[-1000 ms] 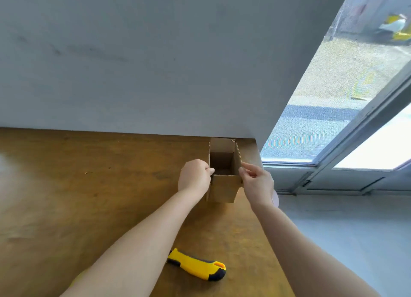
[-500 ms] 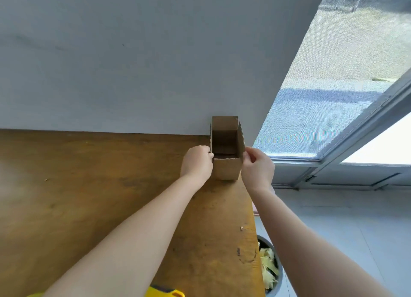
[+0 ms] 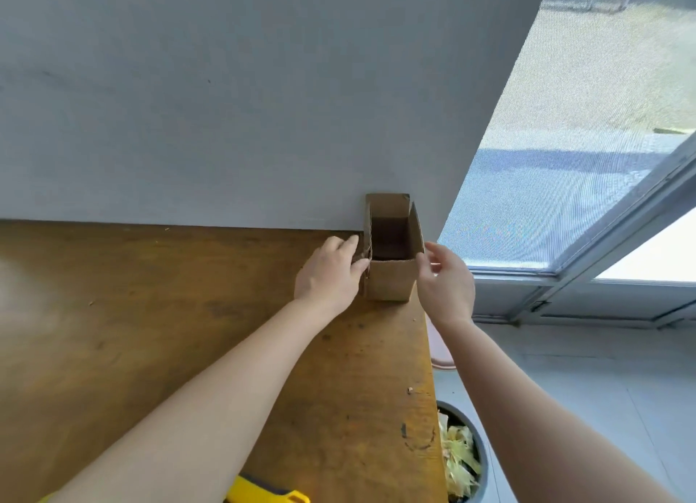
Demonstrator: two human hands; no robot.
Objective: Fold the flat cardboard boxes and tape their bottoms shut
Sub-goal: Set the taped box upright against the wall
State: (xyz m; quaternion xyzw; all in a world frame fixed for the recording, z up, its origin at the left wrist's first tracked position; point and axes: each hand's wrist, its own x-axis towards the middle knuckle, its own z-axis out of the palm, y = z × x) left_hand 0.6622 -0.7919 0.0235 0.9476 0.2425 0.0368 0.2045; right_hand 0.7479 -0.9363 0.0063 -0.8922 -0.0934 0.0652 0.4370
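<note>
Box position: box [image 3: 389,280] is stood on the table [image 3: 150,333], right of frame centre, far end against the wall [image 3: 226,107], close to the table's right edge.
Box orientation: open mouth is turned up; bottom is down and hidden, so tape cannot be checked.
Long axis: judged to run from the near face up the frame toward the wall.
Left hand [image 3: 325,276]: laid against the box's left side, fingers only slightly bent; a pinch on the side flap cannot be told.
Right hand [image 3: 448,282]: fingers loosely spread, nothing held, just beside the right wall; contact cannot be told.
Key relation: box lies between the hands; the left is judged nearer.
</note>
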